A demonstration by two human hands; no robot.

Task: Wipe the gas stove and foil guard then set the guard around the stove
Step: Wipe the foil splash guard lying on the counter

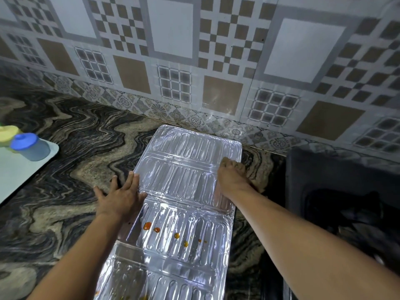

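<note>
The silver foil guard point(186, 191) lies unfolded and flat on the marbled countertop point(65, 169), running from the wall toward me. Orange sauce spots point(147, 225) dot its middle panel, with more at the near end. My left hand point(121, 195) rests flat, fingers straight, on the guard's left edge. My right hand point(231, 174) has its fingers curled over the guard's right edge and grips it. The black gas stove point(346, 191) stands at the right, blurred and partly cut off.
A pale tray point(26, 174) at the left edge carries a blue-lidded container point(30, 146) and a yellow-lidded one point(6, 133). The patterned tile wall point(194, 61) rises right behind the guard's far end.
</note>
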